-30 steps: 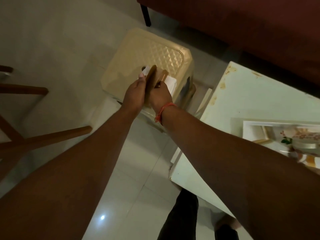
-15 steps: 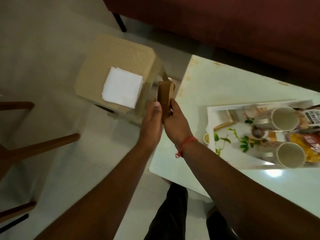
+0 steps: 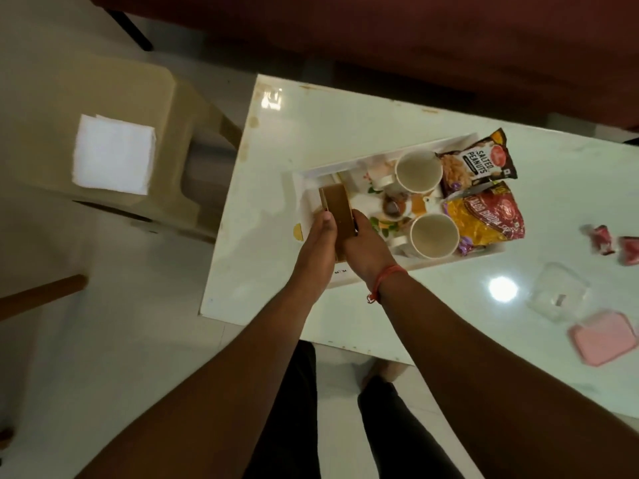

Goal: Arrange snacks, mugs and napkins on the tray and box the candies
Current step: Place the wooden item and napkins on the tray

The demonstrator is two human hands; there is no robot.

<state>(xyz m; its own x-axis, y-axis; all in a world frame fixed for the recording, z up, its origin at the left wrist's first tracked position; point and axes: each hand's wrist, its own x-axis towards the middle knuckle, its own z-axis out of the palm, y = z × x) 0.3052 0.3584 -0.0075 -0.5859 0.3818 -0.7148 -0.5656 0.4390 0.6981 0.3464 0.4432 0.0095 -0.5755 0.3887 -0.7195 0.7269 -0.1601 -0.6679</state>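
Seen from above, looking down along two bare forearms. Left hand [image 3: 316,243] and right hand [image 3: 366,250] pressed against opposite sides of a brown wooden napkin holder [image 3: 337,210], gripping it upright between them over the left end of a white tray [image 3: 300,188]. Cannot tell whether the holder touches the tray floor or hangs just above it. A red thread bracelet [image 3: 385,276] around the right wrist.

On the tray, sitting on a glossy white desk [image 3: 345,122]: two cream mugs, far mug [image 3: 418,171] and near mug [image 3: 434,236], both upright with open mouths showing. Beside the far mug, a dark packet of salted peanuts [image 3: 479,164]; beside the near mug, a red and yellow snack packet [image 3: 487,219], both at the tray's right end. Between the mugs and the holder, floral print on the tray floor and a small brown item, too blurred to name.

Right of the tray, on the desk: two red-wrapped candies [image 3: 610,243] near the edge of view, a clear plastic box [image 3: 558,295] nearer the body, and a pink lid [image 3: 603,337] just beside it.

Left of the desk, a beige plastic stool [image 3: 138,98] with a stack of white napkins [image 3: 112,153] lying on its seat.
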